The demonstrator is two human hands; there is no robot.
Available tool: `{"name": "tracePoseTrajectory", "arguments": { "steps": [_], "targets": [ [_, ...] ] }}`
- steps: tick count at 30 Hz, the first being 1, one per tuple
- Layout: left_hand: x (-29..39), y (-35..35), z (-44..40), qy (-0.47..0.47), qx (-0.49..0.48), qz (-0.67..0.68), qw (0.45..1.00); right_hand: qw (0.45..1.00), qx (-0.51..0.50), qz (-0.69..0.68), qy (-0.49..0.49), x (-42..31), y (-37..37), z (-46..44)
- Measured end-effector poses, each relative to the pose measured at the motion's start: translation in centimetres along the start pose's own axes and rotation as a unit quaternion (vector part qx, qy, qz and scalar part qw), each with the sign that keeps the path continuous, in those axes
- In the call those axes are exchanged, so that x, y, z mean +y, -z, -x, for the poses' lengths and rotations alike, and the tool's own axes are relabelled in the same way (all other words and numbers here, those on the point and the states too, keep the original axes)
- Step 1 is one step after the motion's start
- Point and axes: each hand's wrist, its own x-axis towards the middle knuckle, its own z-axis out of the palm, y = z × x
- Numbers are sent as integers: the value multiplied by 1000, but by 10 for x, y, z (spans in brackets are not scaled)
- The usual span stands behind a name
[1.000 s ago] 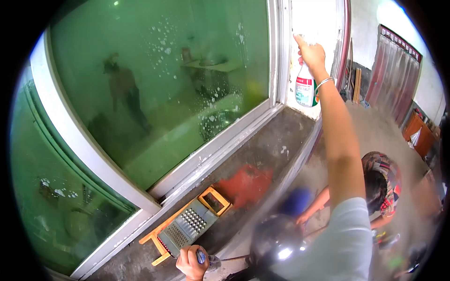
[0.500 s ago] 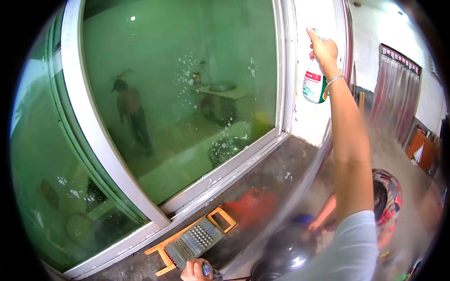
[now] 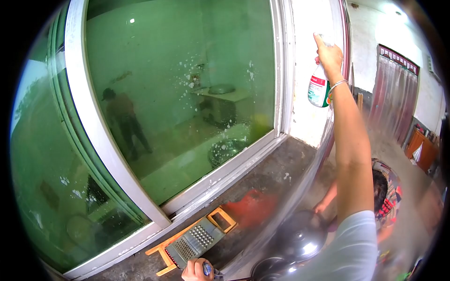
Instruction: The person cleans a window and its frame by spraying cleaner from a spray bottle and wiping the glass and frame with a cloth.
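Observation:
My right hand [image 3: 330, 58], on an outstretched arm with a bracelet at the wrist, is closed around the neck of a spray bottle [image 3: 318, 88]. The bottle has a red, white and green label and hangs upright before the white wall, right of the window. At the bottom edge my left hand [image 3: 196, 270] is closed on a handle-like thing with a bluish end [image 3: 207, 268]; its kind cannot be made out. Just above that hand, a wood-framed metal grater [image 3: 197, 238] lies on the sill. White foamy spots mark the green window pane [image 3: 178, 103].
A metal window frame [image 3: 108, 122] borders the panes. A red patch [image 3: 251, 203] lies on the grey sill [image 3: 269, 173]. Below right, a co-worker [image 3: 386, 192] bends over with a hand at a dark shiny lid or pan [image 3: 300, 234]. A curtained doorway [image 3: 396, 93] stands farther back.
My right hand and the spray bottle have shifted slightly right and down in view. The co-worker's shiny dark lid or pan has moved up and right. My left hand stays nearly still.

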Motion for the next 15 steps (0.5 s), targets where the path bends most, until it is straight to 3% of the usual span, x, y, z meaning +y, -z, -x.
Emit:
{"name": "tracePoseTrajectory", "arguments": {
  "steps": [10, 13, 15],
  "targets": [
    [3, 3, -2, 5, -5, 12, 1000, 998, 22, -44, 27, 10, 8, -5],
    [4, 2, -2, 6, -1, 7, 1000, 1000, 4, -22, 0, 24, 7, -4],
    [4, 2, -3, 8, 0, 6, 1000, 997, -51, 64, -15, 39, 5, -5]
  ]
}}
